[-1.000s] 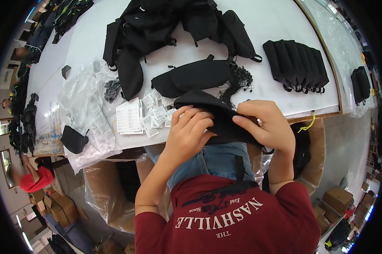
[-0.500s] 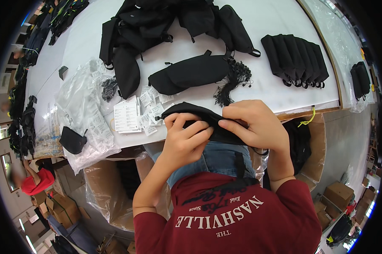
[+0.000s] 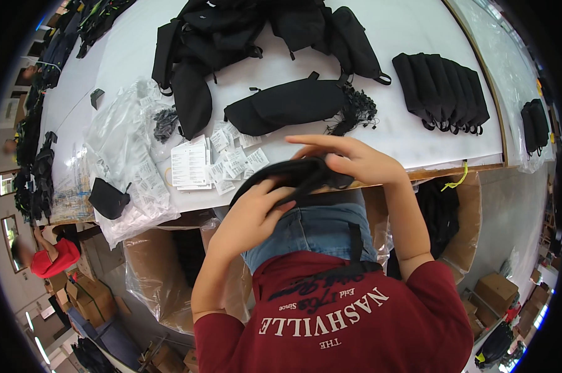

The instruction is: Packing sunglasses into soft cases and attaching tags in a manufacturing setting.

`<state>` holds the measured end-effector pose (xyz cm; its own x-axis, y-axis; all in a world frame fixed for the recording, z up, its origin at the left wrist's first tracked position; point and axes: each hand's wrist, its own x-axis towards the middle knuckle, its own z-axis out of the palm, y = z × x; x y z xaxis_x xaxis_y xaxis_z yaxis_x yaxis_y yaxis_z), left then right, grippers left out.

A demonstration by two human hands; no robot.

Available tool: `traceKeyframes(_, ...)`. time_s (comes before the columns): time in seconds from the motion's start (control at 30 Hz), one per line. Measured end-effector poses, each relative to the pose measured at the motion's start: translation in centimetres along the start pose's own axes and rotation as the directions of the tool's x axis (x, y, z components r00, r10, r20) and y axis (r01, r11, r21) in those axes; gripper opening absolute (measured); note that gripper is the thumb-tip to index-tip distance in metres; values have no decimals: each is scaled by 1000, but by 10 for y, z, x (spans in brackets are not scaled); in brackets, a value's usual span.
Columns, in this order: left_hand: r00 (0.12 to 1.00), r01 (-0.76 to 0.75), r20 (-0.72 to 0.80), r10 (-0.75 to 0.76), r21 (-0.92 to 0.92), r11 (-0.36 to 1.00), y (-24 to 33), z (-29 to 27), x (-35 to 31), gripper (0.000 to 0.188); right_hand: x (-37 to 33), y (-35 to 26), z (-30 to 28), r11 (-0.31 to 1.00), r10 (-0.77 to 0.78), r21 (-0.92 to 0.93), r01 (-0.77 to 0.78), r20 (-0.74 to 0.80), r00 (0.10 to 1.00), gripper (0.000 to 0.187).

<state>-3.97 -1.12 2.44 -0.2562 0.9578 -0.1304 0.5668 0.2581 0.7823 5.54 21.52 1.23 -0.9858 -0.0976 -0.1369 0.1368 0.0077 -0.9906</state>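
A small black fabric pouch (image 3: 306,173), bent and folded, is held at the table's front edge. My left hand (image 3: 251,214) is closed on its left part, fingers tucked into the dark fold. My right hand (image 3: 363,163) lies over the pouch's right end with fingers stretched out and the thumb apart. Just beyond, white paper tags (image 3: 232,163) are scattered beside a stack of white printed cards (image 3: 190,163). Farther back lies a long black pouch (image 3: 287,107), with a bundle of black cords (image 3: 357,110) at its right end.
A heap of black bags (image 3: 225,37) covers the back middle. Several black pouches (image 3: 442,93) lie in an overlapping row at right. Clear plastic (image 3: 122,143) and a small black pouch (image 3: 109,199) lie at left. Plastic-lined cartons (image 3: 159,280) stand below the table edge. Another person (image 3: 55,258) is far left.
My right hand has let go of its pinch on the pouch; its fingers now stretch out leftward above it. The pouch has folded and turned, and my left fingers have gone deeper into it.
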Motion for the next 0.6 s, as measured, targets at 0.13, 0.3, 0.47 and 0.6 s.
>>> traceKeyframes(0.13,997,50,-45,-61,-214,976,-15,6,-5,27,-33,43,1,979,66,-193,-69,-20,998,82)
traceKeyframes(0.3,994,60,-60,-96,-445,894,-18,14,-9,33,-31,51,32,978,189,126,-167,-194,963,59)
traceKeyframes(0.47,964,140,-75,-254,-670,729,-30,29,-17,37,-23,71,47,898,311,404,-177,-294,904,33)
traceKeyframes(0.6,914,157,-57,-403,-863,480,-38,27,-30,41,-18,60,43,889,186,457,30,-420,889,31)
